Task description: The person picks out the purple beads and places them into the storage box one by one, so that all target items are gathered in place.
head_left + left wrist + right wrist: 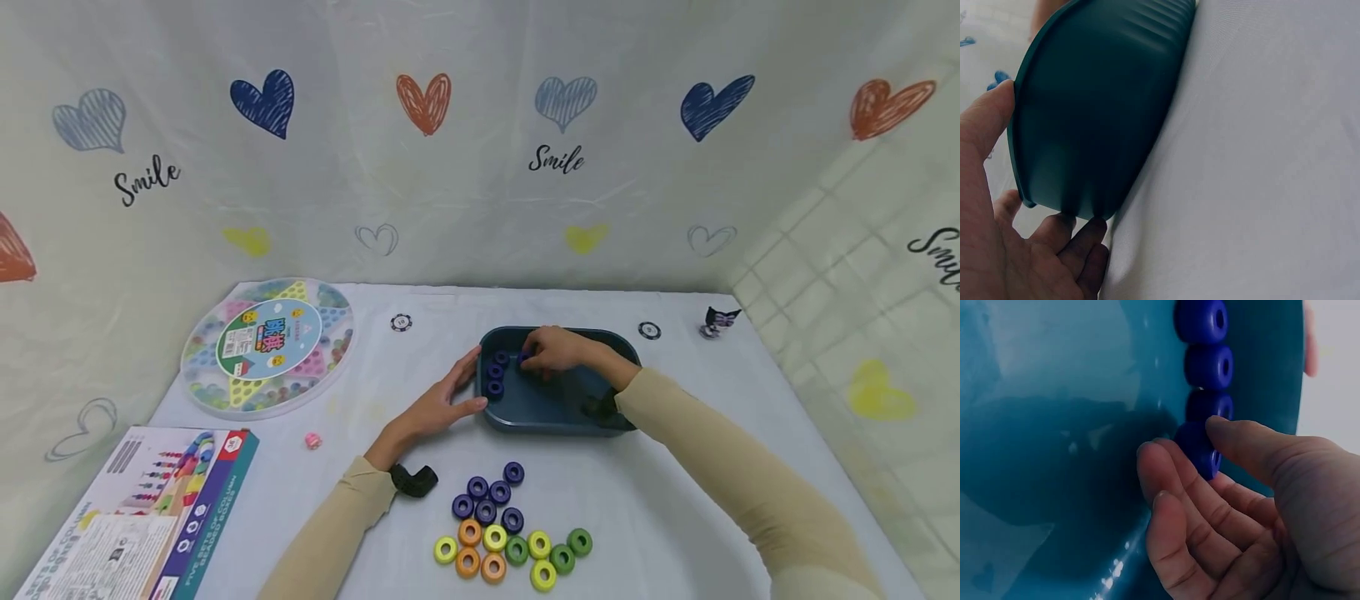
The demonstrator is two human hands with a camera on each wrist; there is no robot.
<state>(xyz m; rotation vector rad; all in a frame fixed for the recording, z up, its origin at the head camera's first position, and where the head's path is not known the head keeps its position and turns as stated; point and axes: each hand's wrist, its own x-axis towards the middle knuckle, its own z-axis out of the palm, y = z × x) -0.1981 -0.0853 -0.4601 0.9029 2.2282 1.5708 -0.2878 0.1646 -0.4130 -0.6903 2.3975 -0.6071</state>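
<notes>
A dark teal tray [540,410] stands on the white-covered table. Three dark blue ring beads [495,372] line its left end. My right hand [561,348] reaches inside and pinches another dark blue bead [1192,447] between thumb and fingers, against the end of that row in the right wrist view. Outside the tray, my left hand [435,407] rests spread against the left end, its thumb [994,112] touching the rim and the other fingertips on the wall. On the table in front lie several more blue beads [486,512], with orange [467,562], yellow [539,545] and green beads [562,558].
At the left are a round Chinese checkers set [273,346] and a toy box [142,508], with a small pink piece [312,441] nearby. Behind the tray lie two poker chips [401,322]. A small dark figurine [718,322] stands at the far right.
</notes>
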